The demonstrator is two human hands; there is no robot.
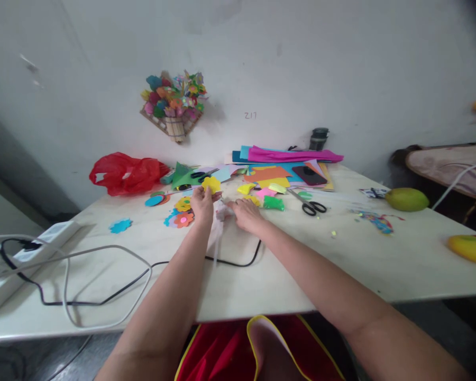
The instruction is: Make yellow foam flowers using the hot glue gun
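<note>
My left hand is closed, pinching a yellow paper flower that stands up above its fingertips. Close beside it, my right hand reaches in with its index finger on a small whitish thing, whose kind I cannot make out. From there a pale, thin strip hangs down between the hands. Left of my left hand lie layered paper flowers, a yellow one and an orange one with a pink middle. A green packet rests just past my right hand.
Scissors lie right of my hands. Coloured sheets and a phone are behind. A red plastic bag and a blue paper flower sit left. Cables run from a power strip. A mango lies right.
</note>
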